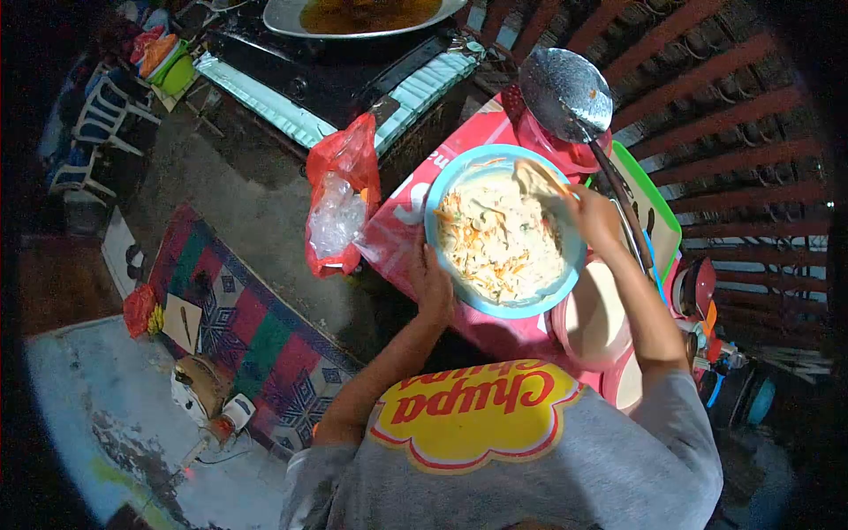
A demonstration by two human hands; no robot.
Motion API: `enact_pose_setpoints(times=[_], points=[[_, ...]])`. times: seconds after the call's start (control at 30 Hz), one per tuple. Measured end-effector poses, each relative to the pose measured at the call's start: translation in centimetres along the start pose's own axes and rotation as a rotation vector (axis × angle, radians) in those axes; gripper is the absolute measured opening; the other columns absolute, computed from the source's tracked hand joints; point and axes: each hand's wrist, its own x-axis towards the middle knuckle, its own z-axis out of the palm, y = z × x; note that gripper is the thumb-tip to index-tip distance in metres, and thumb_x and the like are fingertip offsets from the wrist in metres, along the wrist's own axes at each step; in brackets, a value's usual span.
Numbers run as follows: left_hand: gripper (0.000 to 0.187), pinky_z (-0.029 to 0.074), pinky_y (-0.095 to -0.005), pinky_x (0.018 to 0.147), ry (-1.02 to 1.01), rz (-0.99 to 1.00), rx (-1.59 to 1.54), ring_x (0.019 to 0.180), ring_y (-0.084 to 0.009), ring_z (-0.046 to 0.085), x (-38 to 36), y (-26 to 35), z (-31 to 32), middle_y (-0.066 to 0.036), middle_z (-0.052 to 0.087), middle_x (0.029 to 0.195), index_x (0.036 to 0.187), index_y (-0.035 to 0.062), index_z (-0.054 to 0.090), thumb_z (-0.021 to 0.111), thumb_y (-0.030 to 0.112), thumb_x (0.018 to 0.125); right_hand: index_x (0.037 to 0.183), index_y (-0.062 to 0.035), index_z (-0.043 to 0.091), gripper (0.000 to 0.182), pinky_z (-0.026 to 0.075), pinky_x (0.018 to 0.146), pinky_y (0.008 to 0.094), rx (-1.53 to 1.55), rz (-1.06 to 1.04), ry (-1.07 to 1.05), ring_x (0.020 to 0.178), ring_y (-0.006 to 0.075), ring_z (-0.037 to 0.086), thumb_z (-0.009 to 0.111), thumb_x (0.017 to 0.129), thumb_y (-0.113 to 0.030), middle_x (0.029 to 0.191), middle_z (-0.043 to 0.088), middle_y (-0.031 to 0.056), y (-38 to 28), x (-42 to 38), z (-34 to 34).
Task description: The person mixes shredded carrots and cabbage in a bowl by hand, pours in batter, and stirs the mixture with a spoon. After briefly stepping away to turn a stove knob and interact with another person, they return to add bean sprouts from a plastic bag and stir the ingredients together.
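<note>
A light blue bowl (506, 310) stands on the pink-covered table, filled with a pale batter (503, 238) mixed with shredded orange and green vegetables. My left hand (430, 281) grips the bowl's left side, its fingers partly hidden behind the wall. Over the bowl's right rim, my right hand (595, 217) is closed round the handle of a wooden spoon (535, 183). The spoon's head is down at the batter near the far right of the bowl.
A wide pan of brown oil (371, 13) sits on the stove. Left of the table hangs a red plastic bag (344, 150). A metal skimmer (565, 93) lies across a pink container, near a green-rimmed tray (664, 208). A pink bowl of pale contents (596, 309) is beside my right forearm.
</note>
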Motion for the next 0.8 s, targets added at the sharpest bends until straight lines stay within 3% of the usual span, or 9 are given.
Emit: enact_pose_setpoints(times=[0.1, 0.23, 0.3, 0.4, 0.57, 0.63, 0.67, 0.73, 0.8], points=[[0.037, 0.032, -0.0322, 0.098, 0.003, 0.096, -0.006, 0.115, -0.0203, 0.042, 0.1, -0.4, -0.8, -0.013, 0.043, 0.127, 0.128, -0.0003, 0.038, 0.034, 0.014, 0.093, 0.096, -0.0164, 0.064, 0.023, 0.045, 0.055, 0.0411, 0.193, -0.343, -0.047, 0.061, 0.0307, 0.06, 0.056, 0.08, -0.03, 0.066, 0.061, 0.0125, -4.6, 2.8, 2.9], [0.035, 0.037, -0.0308, 0.093, 0.001, -0.212, 0.064, 0.106, -0.019, 0.05, 4.2, 3.3, -0.7, -0.013, 0.051, 0.117, 0.122, -0.0032, 0.044, 0.035, 0.011, 0.091, 0.096, -0.0182, 0.064, 0.02, 0.041, 0.039, 0.0346, -0.087, -0.882, -0.172, 0.044, 0.0221, 0.055, 0.056, 0.078, -0.023, 0.05, 0.052, 0.0055, -7.2, 0.2, -0.2], [0.035, 0.04, -0.0303, 0.09, -0.041, -0.32, 0.057, 0.101, -0.0186, 0.053, 7.4, 4.3, -0.3, -0.013, 0.054, 0.113, 0.12, -0.0036, 0.047, 0.036, 0.011, 0.09, 0.103, -0.0158, 0.06, 0.028, 0.043, 0.039, 0.031, -0.23, -0.968, -0.031, 0.041, 0.0183, 0.053, 0.056, 0.076, -0.02, 0.051, 0.051, 0.0016, -7.2, -3.5, -1.6], [0.036, 0.043, -0.029, 0.082, -0.431, -0.09, -0.084, 0.093, -0.0172, 0.055, 9.6, 2.9, -0.5, -0.011, 0.058, 0.105, 0.115, -0.0014, 0.051, 0.038, 0.019, 0.089, 0.106, -0.0149, 0.058, 0.03, 0.046, 0.042, 0.0317, -0.26, -0.796, -0.049, 0.044, 0.0194, 0.056, 0.057, 0.076, -0.019, 0.059, 0.058, 0.0033, -5.3, -6.9, -4.0], [0.036, 0.042, -0.0294, 0.084, -0.447, -0.038, 0.106, 0.096, -0.018, 0.054, 6.1, 3.0, -1.4, -0.011, 0.057, 0.107, 0.116, -0.0011, 0.05, 0.037, 0.022, 0.091, 0.098, -0.0147, 0.065, 0.019, 0.047, 0.051, 0.0367, -0.062, -0.124, -0.06, 0.058, 0.0289, 0.061, 0.058, 0.081, -0.022, 0.064, 0.061, 0.0122, -2.5, -6.1, -8.2], [0.038, 0.041, -0.0297, 0.085, -0.004, 0.295, 0.647, 0.098, -0.0177, 0.053, 2.0, 1.7, -0.9, -0.01, 0.056, 0.108, 0.118, -0.0005, 0.048, 0.036, 0.027, 0.093, 0.097, -0.0154, 0.065, 0.022, 0.048, 0.054, 0.0386, -0.161, -0.023, -0.126, 0.062, 0.0292, 0.061, 0.055, 0.082, -0.028, 0.071, 0.063, 0.0124, -0.2, -3.4, -6.0], [0.038, 0.041, -0.0297, 0.085, -0.004, 0.297, 0.648, 0.098, -0.0177, 0.053, 1.5, 0.2, -1.4, -0.01, 0.056, 0.108, 0.118, -0.0005, 0.048, 0.036, 0.027, 0.093, 0.096, -0.0159, 0.065, 0.024, 0.049, 0.057, 0.0408, -0.172, 0.002, -0.165, 0.065, 0.0292, 0.062, 0.053, 0.082, -0.031, 0.077, 0.064, 0.0124, 1.7, -1.6, -3.3], [0.049, 0.036, -0.0327, 0.096, 0.144, -0.047, 0.253, 0.114, -0.0241, 0.042, 1.7, -4.0, -2.7, -0.015, 0.039, 0.129, 0.129, 0.0, 0.035, 0.038, 0.033, 0.093, 0.096, -0.0145, 0.065, 0.028, 0.049, 0.061, 0.0405, 0.036, -0.085, -0.212, 0.071, 0.0296, 0.063, 0.051, 0.082, -0.034, 0.085, 0.064, 0.0141, 3.6, 1.8, 2.5], [0.041, 0.039, -0.0319, 0.09, 0.177, -0.057, 0.103, 0.106, -0.0208, 0.047, 1.5, -2.2, -1.0, -0.012, 0.047, 0.12, 0.124, 0.0001, 0.041, 0.037, 0.028, 0.094, 0.093, -0.0087, 0.065, 0.028, 0.047, 0.056, 0.0295, 0.499, 0.049, -0.471, 0.059, 0.0152, 0.061, 0.052, 0.084, -0.032, 0.077, 0.065, 0.0097, 1.3, 4.7, 5.0]])
